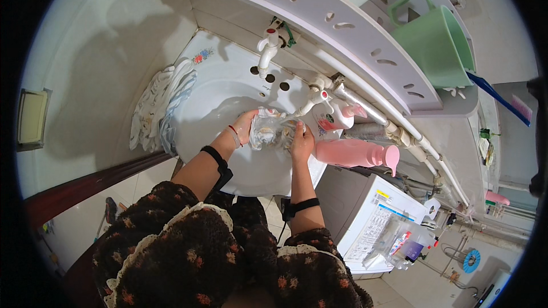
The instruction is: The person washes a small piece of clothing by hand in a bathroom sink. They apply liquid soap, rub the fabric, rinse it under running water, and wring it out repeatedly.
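Note:
My left hand (247,127) grips one side of a wet, light-coloured patterned cloth (266,130) above the basin of a white ceramic washbasin (239,175). The other side of the cloth is in my right hand (302,143), fingers curled around it. Right above the cloth sits the spout of a white plastic tap (314,102), and water appears to run from it onto the fabric. More folded pale cloth (156,109) hangs over the basin's left rim. Its lower part lies against the wall side.
A pink bottle (355,153) and a white pump bottle (334,115) stand at the basin's right. Another tap (269,49) rises at the back. Overhead, a shelf (334,21) carries a green cup (432,42) and a blue brush (501,98). A white washing machine (368,226) stands at right.

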`<state>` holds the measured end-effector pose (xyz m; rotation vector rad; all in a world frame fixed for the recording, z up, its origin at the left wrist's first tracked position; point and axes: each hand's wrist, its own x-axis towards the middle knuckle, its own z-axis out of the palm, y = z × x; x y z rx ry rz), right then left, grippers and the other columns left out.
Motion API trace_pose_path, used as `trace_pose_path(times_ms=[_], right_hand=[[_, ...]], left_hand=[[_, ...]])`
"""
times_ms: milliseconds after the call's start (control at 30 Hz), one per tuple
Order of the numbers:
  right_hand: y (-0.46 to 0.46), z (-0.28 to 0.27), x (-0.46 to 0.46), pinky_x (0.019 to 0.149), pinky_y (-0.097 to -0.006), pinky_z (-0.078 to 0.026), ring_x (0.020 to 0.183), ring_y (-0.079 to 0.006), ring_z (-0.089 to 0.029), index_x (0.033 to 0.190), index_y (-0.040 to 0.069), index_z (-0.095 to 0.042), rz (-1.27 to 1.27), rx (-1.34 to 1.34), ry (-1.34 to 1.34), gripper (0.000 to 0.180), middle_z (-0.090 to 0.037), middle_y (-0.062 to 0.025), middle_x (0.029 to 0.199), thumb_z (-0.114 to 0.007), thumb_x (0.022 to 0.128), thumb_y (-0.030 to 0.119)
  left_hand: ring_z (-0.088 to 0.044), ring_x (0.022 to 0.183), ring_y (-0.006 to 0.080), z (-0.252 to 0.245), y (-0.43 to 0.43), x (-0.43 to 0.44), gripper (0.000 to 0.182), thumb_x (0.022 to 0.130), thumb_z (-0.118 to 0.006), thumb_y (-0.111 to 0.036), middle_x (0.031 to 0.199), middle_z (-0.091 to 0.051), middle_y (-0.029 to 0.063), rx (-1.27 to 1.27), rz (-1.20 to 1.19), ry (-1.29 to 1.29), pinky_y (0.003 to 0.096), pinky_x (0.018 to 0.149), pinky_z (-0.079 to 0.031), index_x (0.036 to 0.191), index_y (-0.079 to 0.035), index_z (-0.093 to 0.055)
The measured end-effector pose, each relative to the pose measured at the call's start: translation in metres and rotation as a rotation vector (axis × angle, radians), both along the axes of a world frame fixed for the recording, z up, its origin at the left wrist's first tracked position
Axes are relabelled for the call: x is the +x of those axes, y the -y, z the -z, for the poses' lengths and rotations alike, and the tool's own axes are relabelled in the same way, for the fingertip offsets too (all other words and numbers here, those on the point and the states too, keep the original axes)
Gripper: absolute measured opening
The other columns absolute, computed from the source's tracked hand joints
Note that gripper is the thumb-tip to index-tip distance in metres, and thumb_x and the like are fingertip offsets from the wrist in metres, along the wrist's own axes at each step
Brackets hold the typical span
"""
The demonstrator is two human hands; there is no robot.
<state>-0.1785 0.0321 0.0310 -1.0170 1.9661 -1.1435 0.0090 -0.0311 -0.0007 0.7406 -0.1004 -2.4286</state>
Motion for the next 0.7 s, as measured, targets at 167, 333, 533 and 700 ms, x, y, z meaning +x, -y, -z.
trace_pose_path(times_ms=[167,333,533,700], right_hand=[[0.001,0.000,0.010,0.075,-0.0355,-0.048,0.079,-0.0211,-0.062,0.110,0.000,-0.065,-0.098,0.087,0.040,0.038,-0.067,-0.0152,0.086,-0.053,0.097,0.035],[0.008,0.010,0.039,0.087,-0.0321,-0.047,0.097,-0.0204,-0.062,0.124,0.002,-0.058,-0.201,0.064,0.285,0.047,-0.063,-0.0116,0.115,-0.047,0.100,0.041],[0.016,0.023,0.056,0.081,-0.0278,-0.052,0.096,-0.0139,-0.062,0.128,0.003,-0.052,-0.091,0.422,1.444,0.049,-0.063,-0.0054,0.113,-0.050,0.098,0.041],[0.001,0.000,0.100,0.065,-0.0332,-0.052,0.076,-0.0236,-0.065,0.095,0.007,-0.063,-0.382,-0.245,0.073,0.020,-0.065,-0.0093,0.090,-0.073,0.084,0.021]], left_hand=[[-0.060,0.109,0.0323,-0.001,-0.002,0.003,0.039,0.091,-0.039,-0.036,0.121,-0.061,0.0140,0.010,-0.068,-0.152,0.0471,0.094,-0.048,0.105,-0.006,-0.060],[-0.061,0.103,0.0324,-0.022,-0.009,-0.005,0.041,0.090,-0.039,-0.037,0.112,-0.063,0.0140,0.130,-0.179,-0.056,0.0472,0.091,-0.049,0.102,-0.005,-0.061],[-0.063,0.094,0.0282,-0.032,-0.021,0.010,0.036,0.090,-0.043,-0.035,0.100,-0.065,0.0113,0.023,-0.357,-0.132,0.0432,0.086,-0.051,0.103,-0.006,-0.061],[-0.062,0.089,0.0212,-0.003,-0.008,0.036,0.037,0.090,-0.059,-0.041,0.099,-0.064,0.0092,0.136,-0.388,0.305,0.0372,0.079,-0.051,0.107,-0.009,-0.061]])
